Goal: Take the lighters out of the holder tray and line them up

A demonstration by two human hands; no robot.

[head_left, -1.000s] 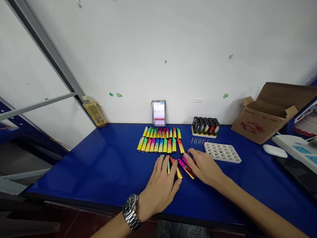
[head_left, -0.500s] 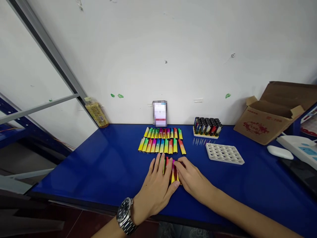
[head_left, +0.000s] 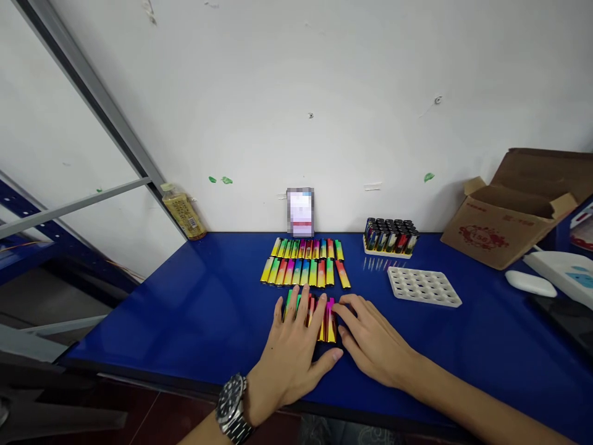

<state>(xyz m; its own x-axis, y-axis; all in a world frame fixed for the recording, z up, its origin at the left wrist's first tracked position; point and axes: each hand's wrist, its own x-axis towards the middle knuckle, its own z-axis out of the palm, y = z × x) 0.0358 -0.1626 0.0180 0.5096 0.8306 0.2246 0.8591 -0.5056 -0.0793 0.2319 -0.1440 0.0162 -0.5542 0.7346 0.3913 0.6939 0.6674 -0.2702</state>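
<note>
Several shiny lighters (head_left: 330, 330) with colour-fading bodies lie side by side in a near row on the blue table. My left hand (head_left: 294, 352), a watch on its wrist, rests spread across this row and hides much of it. At the row's right end is my right hand (head_left: 370, 340), its fingers bent and apart, index fingertip against the magenta-topped lighter. Farther back lie two more rows, a middle row of lighters (head_left: 297, 272) and a back row of lighters (head_left: 309, 249). One red-and-yellow lighter (head_left: 343, 274) lies tilted at the middle row's right end.
A white holed tray (head_left: 424, 285) lies to the right. Behind it stands a filled tray of black-topped lighters (head_left: 390, 237). An open cardboard box (head_left: 484, 238) is at the back right, a yellow bottle (head_left: 184, 212) at the back left. A phone (head_left: 301, 212) leans on the wall.
My right hand has shifted slightly right, and its thumb shows apart from the row. My left thumb has dropped lower, so more of the near-row lighters show between the hands.
</note>
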